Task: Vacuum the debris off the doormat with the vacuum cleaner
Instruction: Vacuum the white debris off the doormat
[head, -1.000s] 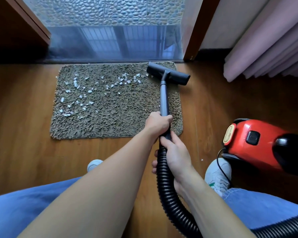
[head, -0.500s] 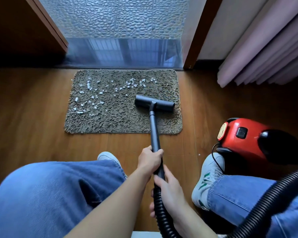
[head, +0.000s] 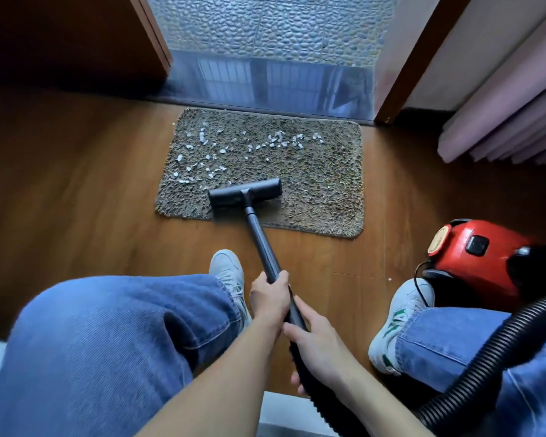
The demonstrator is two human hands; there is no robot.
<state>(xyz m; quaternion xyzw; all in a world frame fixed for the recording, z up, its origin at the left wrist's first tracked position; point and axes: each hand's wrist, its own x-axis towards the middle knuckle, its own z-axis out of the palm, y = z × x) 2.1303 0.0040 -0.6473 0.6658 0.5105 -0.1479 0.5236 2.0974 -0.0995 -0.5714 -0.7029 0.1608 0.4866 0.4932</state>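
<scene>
The right hand (head: 316, 345) is seen curled round the cuff where the ribbed hose (head: 486, 348) joins the wand (head: 262, 238). Just ahead of it the left hand (head: 270, 299) is wrapped round the wand itself, so both grips are closed on the tube. A snag is judged possible here: the hose is looped over the right knee (head: 454, 335) at 3 o'clock, and the red canister (head: 473, 257) at 2 o'clock could be tugged by a long push. From the fingers the wand is run out towards 11 o'clock, so the floor head (head: 245, 193) is kept well apart from them, just inside the near edge of the doormat (head: 322, 184). If the head is driven hard, the mat may be bunched or lifted by suction and scraps flicked onto the floor (head: 76, 200). The debris (head: 278, 141) is scattered beyond the head, from 11 to 1 o'clock.
</scene>
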